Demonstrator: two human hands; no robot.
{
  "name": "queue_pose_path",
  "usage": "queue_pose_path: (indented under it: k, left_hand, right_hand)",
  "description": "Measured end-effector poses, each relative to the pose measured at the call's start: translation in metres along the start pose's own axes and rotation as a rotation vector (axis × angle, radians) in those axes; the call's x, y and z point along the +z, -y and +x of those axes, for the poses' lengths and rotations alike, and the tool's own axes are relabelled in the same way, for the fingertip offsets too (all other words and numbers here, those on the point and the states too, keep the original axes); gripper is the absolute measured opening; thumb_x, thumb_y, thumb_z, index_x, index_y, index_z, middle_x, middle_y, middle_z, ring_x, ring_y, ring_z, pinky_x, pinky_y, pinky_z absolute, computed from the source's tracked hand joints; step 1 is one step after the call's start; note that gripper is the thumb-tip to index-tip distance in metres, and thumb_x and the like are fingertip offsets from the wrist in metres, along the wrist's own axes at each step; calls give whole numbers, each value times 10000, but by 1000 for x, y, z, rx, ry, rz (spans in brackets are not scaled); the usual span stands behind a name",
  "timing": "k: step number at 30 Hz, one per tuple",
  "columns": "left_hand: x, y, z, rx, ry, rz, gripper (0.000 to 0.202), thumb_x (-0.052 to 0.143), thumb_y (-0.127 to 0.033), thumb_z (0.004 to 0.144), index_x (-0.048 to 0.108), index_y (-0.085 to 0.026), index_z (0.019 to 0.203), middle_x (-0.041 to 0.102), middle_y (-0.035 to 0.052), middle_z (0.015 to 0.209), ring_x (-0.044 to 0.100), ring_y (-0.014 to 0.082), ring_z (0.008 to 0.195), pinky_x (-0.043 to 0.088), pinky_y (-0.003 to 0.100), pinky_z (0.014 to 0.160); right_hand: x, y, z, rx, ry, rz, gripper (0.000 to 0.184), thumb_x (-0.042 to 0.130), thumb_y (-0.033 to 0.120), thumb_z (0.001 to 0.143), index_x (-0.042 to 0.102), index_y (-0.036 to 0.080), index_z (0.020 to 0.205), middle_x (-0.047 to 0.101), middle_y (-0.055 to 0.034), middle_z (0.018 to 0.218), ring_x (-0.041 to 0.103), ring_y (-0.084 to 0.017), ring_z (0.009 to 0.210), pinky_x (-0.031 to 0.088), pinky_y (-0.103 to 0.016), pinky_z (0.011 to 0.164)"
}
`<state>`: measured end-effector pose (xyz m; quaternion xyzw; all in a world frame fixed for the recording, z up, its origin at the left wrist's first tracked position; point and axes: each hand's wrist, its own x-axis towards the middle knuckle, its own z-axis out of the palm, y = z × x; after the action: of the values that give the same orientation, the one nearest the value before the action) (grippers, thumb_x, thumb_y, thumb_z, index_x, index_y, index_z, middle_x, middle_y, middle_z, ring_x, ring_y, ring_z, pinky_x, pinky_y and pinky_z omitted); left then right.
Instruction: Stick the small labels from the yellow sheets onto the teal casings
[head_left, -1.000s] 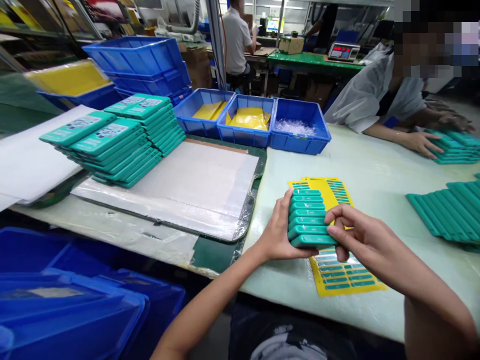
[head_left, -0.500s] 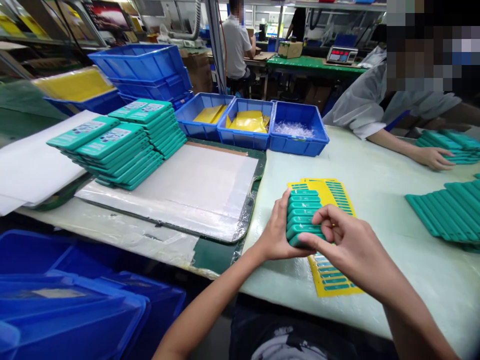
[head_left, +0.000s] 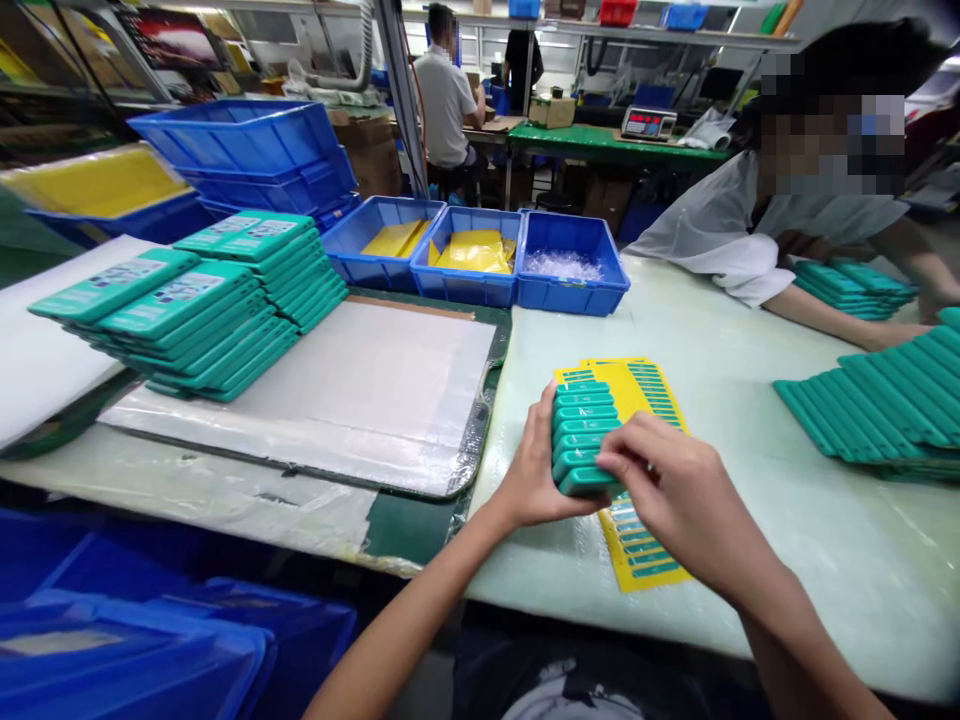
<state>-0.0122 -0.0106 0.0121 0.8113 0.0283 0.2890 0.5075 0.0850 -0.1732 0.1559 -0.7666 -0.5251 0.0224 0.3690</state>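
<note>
A fanned stack of teal boxes [head_left: 581, 430] stands on edge on the pale green table [head_left: 750, 560]. My left hand [head_left: 534, 470] grips its left side, fingers wrapped round it. From the right, my right hand [head_left: 667, 490] curls its fingers onto the nearest box of the stack. Under the stack lie yellow sticker sheets [head_left: 637, 540] printed with rows of teal labels.
Flat teal boxes [head_left: 195, 300] are piled at the left beside a white mat [head_left: 360, 390]. Three blue bins [head_left: 480, 255] stand behind. More teal boxes [head_left: 877, 410] lie at the right, where a co-worker [head_left: 757, 230] leans on the table. Blue crates [head_left: 150, 640] sit below.
My right hand has closed in from the right onto the front of the stack. The stack and my left hand barely moved. The view shifted slightly left.
</note>
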Motion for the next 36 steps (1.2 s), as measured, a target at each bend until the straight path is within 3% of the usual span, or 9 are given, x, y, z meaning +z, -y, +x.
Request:
queue_pose_path:
  k: [4,9,15,18,21,26,30,32,36]
  left_hand:
    - [1,2,-2,-7,0,-9,1649,1052,-560,635,-142,-418,1764,120,183,1855,208,554,1694,265,824,1330]
    - [1,6,-4,-23,12,7,1658,1062,-485,623,-130,-368,1770,67,202,1863,144,544,1719,248,771,1364]
    - [0,3,-2,4,12,15,1657,1053,-494,631,-144,-370,1770,202,202,1812,276,524,1678,358,739,1333]
    - [1,2,-2,21,-5,-1,1657,1059,-546,627,-130,-396,1771,170,186,1832,241,533,1687,315,763,1344]
    - [2,3,-2,6,-15,-4,1652,1053,-582,629,-123,-394,1773,146,178,1851,209,536,1700,276,774,1356]
    - [2,8,-3,2,21,28,1650,1047,-535,639,-127,-336,1781,78,197,1858,155,543,1715,287,745,1368]
    - [2,7,-3,20,10,23,1632,1034,-563,662,-147,-379,1773,89,179,1855,186,544,1706,290,763,1359]
    - [2,6,-3,11,-7,15,1631,1033,-591,664,-148,-390,1771,106,180,1855,223,539,1696,294,765,1354]
    - [2,3,-3,15,-16,1,1649,1047,-612,644,-126,-367,1778,118,192,1858,191,538,1705,241,762,1371]
  right_hand:
    - [-5,-5,13,58,-184,41,189,649,275,1073,670,239,888,685,-37,882,630,-196,771,458,-329,679]
    - [9,2,20,-50,84,195,156,766,210,1011,753,237,858,715,-12,870,674,-181,771,487,-326,728]
    - [4,-8,20,-163,194,-71,222,592,211,1088,632,218,870,666,-41,911,646,-204,804,457,-338,728]
    - [-11,-21,29,-154,24,-200,207,575,187,1073,600,220,870,644,-46,895,603,-205,772,428,-344,712]
    - [-15,-25,40,-139,-129,-94,189,649,207,1055,636,221,867,656,-35,864,600,-190,749,436,-327,687]
    - [9,-13,43,-217,183,119,142,750,209,1017,741,221,875,721,-18,897,653,-169,759,473,-314,719]
    - [8,-23,42,-237,206,-87,183,651,185,1055,669,200,874,683,-38,909,651,-195,783,443,-334,711]
    - [-6,-37,46,-236,149,-174,183,625,172,1051,652,199,872,675,-42,897,637,-202,769,428,-343,698]
    - [-28,-54,57,-149,-183,-139,165,705,186,1011,684,198,848,676,-25,841,598,-180,714,428,-335,678]
